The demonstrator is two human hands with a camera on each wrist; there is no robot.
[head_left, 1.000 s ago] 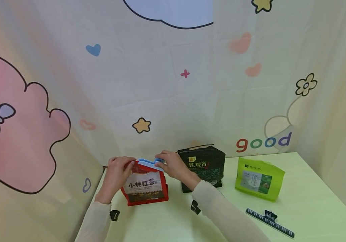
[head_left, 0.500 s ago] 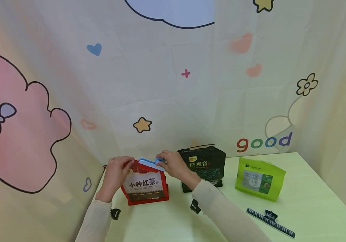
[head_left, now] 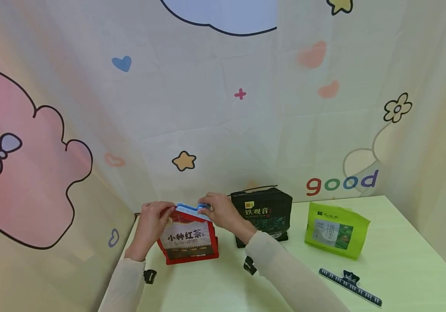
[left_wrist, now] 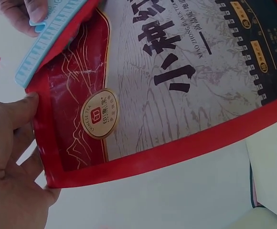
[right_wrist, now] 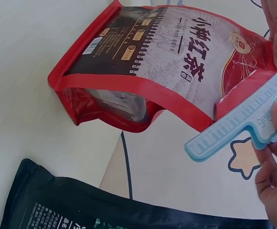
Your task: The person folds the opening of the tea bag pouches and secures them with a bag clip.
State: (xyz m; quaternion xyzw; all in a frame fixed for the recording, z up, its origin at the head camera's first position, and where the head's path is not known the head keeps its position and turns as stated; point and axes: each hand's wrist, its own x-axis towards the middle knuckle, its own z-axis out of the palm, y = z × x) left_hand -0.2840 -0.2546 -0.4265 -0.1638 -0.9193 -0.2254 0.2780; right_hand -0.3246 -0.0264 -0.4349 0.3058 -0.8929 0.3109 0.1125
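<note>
A red tea bag (head_left: 188,242) with a pale printed front stands at the table's left side. My left hand (head_left: 150,223) pinches its top left corner; the left wrist view shows the thumb on the red edge (left_wrist: 43,129). Across the bag's top lies a light blue sealing clip (right_wrist: 234,124) with a ruler-like pattern. My right hand (head_left: 223,211) pinches the clip's handle between thumb and fingers. In the right wrist view the top of the bag is folded over beside the clip, whose one end sticks out past the bag's side. Whether the clip's jaws bite the bag is unclear.
A black tea bag (head_left: 262,212) stands just right of the red one, partly behind my right hand. Farther right is a green tea bag (head_left: 336,232). A black clip with piano-key markings (head_left: 349,287) lies near the table's front right. A patterned curtain (head_left: 223,143) hangs behind.
My right hand and the blue clip have shifted slightly left along the bag's top, toward my left hand. The left hand keeps its pinch on the corner. The other bags stay put.
</note>
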